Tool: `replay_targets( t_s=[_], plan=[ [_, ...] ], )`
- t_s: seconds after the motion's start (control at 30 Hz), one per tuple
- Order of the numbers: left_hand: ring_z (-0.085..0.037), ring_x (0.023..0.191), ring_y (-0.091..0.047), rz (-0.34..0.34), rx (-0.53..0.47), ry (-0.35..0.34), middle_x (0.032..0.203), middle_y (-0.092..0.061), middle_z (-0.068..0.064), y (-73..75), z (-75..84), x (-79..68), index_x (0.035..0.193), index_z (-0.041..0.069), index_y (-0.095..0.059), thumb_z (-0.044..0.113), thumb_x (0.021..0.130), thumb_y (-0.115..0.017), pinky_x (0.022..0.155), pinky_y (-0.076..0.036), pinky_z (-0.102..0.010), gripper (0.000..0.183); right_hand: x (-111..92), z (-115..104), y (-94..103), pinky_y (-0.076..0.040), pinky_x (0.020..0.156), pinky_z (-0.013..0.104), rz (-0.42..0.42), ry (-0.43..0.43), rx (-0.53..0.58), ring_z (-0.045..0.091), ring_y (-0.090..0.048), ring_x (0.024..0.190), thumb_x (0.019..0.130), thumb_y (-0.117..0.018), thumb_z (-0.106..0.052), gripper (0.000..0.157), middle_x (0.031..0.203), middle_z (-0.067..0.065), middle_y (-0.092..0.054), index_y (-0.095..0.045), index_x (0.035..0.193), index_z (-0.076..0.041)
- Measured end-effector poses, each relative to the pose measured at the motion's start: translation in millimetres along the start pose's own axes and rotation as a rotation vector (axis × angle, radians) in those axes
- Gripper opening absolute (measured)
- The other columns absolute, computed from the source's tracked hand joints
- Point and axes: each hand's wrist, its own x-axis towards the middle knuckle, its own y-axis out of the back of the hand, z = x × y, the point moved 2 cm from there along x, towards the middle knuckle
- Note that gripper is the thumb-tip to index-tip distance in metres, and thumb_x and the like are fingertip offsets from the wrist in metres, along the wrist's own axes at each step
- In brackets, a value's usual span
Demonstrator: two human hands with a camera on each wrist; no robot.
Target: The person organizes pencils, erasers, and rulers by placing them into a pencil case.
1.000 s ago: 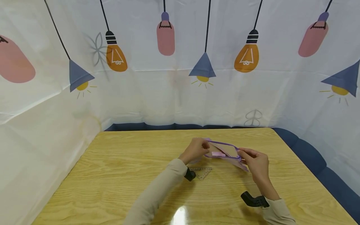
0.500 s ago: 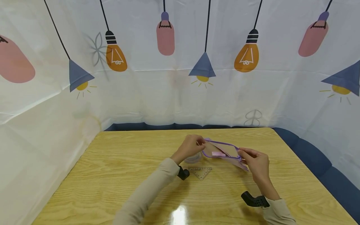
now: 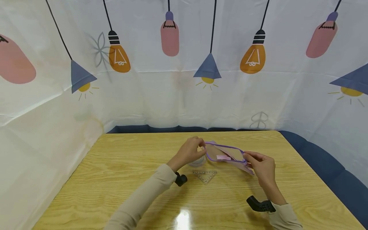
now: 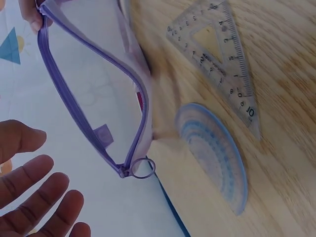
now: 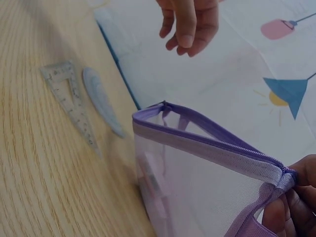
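Observation:
A purple-edged mesh zip pouch [image 5: 207, 182] stands with its zipped mouth spread wide. My right hand [image 3: 263, 167] pinches the pouch at one end of the zip. At the opposite end, where a zip pull ring [image 4: 143, 168] hangs, my left hand [image 3: 188, 151] is close by; both wrist views show a gap between it and the pouch. Its fingers [image 4: 59, 192] are relaxed and hold nothing. A pink item [image 5: 153, 182] shows through the mesh, its kind unclear. On the table lie a clear set square [image 4: 242, 64] and a clear bluish protractor [image 4: 215, 153].
The wooden table [image 3: 120, 182] reaches back to a white curtain [image 3: 161, 92] printed with lamps. Dark blue seating [image 3: 322, 166] borders the right and far edges. Each wrist wears a black camera mount [image 3: 260, 204].
My left hand has drawn back to the left from the pouch's mouth, and the protractor has come into view beneath it. The right hand keeps its hold on the pouch.

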Motion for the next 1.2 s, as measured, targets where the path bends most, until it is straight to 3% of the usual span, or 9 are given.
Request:
replay_targets(
  t_s=[0.27,0.57,0.9,1.2],
  plan=[
    [-0.018,0.081,-0.055,0.017,0.107,-0.061,0.09,-0.06,-0.006,1.2,5.2,-12.2,0.1,0.003,-0.068,0.013,0.088,-0.065,0.069,-0.048,-0.028,0.016,-1,1,1.2,-0.055,0.064,0.025,-0.005,-0.001,0.003,0.01,-0.067,0.069,0.087,-0.075,-0.021,0.037,0.082,-0.003,-0.071,-0.07,0.108,0.009],
    [-0.018,0.079,-0.054,-0.025,0.21,-0.087,0.091,-0.059,-0.005,-2.9,14.5,-21.4,0.1,0.007,-0.066,0.015,0.088,-0.066,0.065,-0.046,-0.028,0.015,0,3,1.6,-0.055,0.064,0.025,-0.01,0.001,0.001,0.01,-0.067,0.07,0.088,-0.074,-0.02,0.036,0.083,-0.002,-0.071,-0.07,0.108,0.009],
    [-0.019,0.086,-0.053,-0.116,0.187,-0.055,0.098,-0.06,-0.006,-11.5,19.1,-28.2,0.102,0.008,-0.063,0.017,0.087,-0.068,0.069,-0.046,-0.028,0.018,-1,2,1.7,-0.055,0.064,0.025,-0.007,-0.001,0.004,0.01,-0.067,0.07,0.088,-0.074,-0.02,0.035,0.083,-0.003,-0.071,-0.07,0.108,0.009],
    [-0.016,0.091,-0.054,-0.238,0.189,-0.008,0.102,-0.057,-0.002,-23.5,16.7,-35.8,0.112,0.008,-0.063,0.023,0.086,-0.072,0.072,-0.047,-0.027,0.031,0,0,2.9,-0.055,0.063,0.024,0.02,-0.009,0.01,0.009,-0.067,0.07,0.087,-0.074,-0.019,0.035,0.082,-0.004,-0.071,-0.07,0.108,0.009]
  ],
)
